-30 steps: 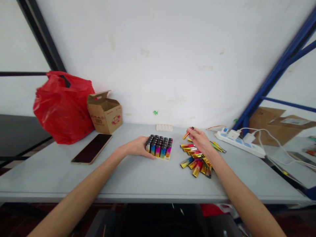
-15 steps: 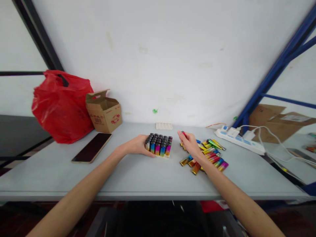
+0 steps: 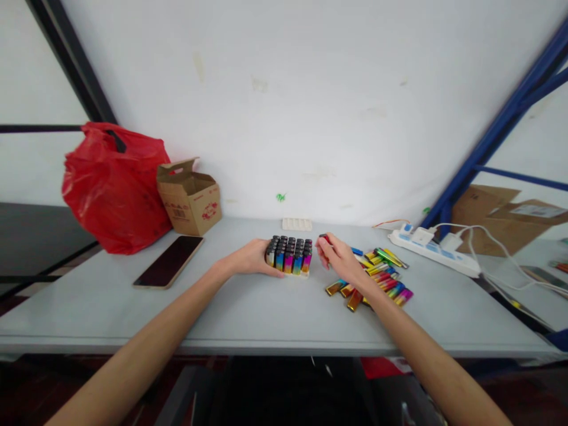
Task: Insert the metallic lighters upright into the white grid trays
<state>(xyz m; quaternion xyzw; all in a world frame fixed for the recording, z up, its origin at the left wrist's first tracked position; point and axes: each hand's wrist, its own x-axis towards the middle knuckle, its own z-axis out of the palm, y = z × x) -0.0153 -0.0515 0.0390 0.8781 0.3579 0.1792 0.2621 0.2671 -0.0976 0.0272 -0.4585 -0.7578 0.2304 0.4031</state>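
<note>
Several lighters [image 3: 289, 261] with black tops and rainbow bodies stand upright in close rows in a white tray [image 3: 305, 275]. My left hand [image 3: 256, 258] is wrapped around the left side of this block, thumb at its front. Just right of the block, my right hand [image 3: 336, 254] is closed on a red lighter [image 3: 325, 238] whose dark end shows above the fingers. Beneath and beyond my right forearm lies a loose pile of shiny coloured lighters [image 3: 384, 277], partly hidden by the arm.
Against the wall stands another white tray [image 3: 297, 224]. On the left are a phone [image 3: 169, 262], an open cardboard box [image 3: 190, 198] and a red plastic bag [image 3: 116, 189]. A white power strip [image 3: 432, 252] with plugs and cables sits at the right, near a blue metal frame [image 3: 479, 157].
My right hand has turned slightly and brought the red lighter a little closer to the block. My left hand keeps its hold on the block. The whole view has shifted slightly.
</note>
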